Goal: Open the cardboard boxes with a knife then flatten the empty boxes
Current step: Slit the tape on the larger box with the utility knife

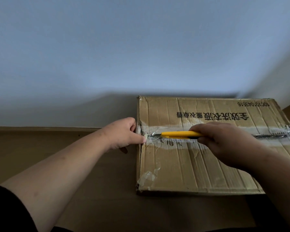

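A closed cardboard box [191, 168] with black printed characters lies on a brown table, its top seam covered by clear tape [174, 129] running left to right. My right hand [224, 144] grips a yellow utility knife [179, 134] whose blade tip sits in the tape near the seam's left end. To the right of my hand the seam shows a dark slit. My left hand [124, 134] holds the box's left edge at the seam, thumb on the top corner and fingers curled down the side.
The brown table [57, 148] stretches to the left of the box and towards me. A pale blue-grey wall [124, 56] rises right behind the box. Torn tape clings to the box's near left corner [149, 177].
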Demonstrator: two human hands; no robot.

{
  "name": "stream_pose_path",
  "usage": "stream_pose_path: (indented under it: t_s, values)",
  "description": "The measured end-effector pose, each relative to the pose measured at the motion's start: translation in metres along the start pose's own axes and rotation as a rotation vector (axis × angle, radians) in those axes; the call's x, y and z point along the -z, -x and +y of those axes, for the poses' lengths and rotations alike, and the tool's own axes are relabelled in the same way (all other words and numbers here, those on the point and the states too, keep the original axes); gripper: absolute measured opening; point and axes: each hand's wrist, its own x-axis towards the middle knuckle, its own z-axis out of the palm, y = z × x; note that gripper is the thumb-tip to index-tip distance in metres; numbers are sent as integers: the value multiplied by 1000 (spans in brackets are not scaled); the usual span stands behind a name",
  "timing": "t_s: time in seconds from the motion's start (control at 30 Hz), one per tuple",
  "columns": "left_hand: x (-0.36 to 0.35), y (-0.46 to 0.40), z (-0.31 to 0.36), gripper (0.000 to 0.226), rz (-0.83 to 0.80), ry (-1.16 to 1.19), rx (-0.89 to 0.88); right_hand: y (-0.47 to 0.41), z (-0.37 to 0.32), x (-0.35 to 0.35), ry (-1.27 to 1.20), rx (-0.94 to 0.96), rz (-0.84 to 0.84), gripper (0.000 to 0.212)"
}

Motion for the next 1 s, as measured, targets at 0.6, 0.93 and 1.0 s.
stream_pose_path:
  t_s: [0.6, 0.93, 1.0]
  values:
    - [-2, -1, -22, 41, 15, 200, -87, -5, 0, -10, -104, 25, 46, 26]
    - [3, -10, -1, 6, 382, -156, -183, 2, 13, -3, -151, 1, 112, 26]
    - [3, -13, 0, 12, 407, -136, -184, 3, 13, -3, -151, 3, 126, 26]
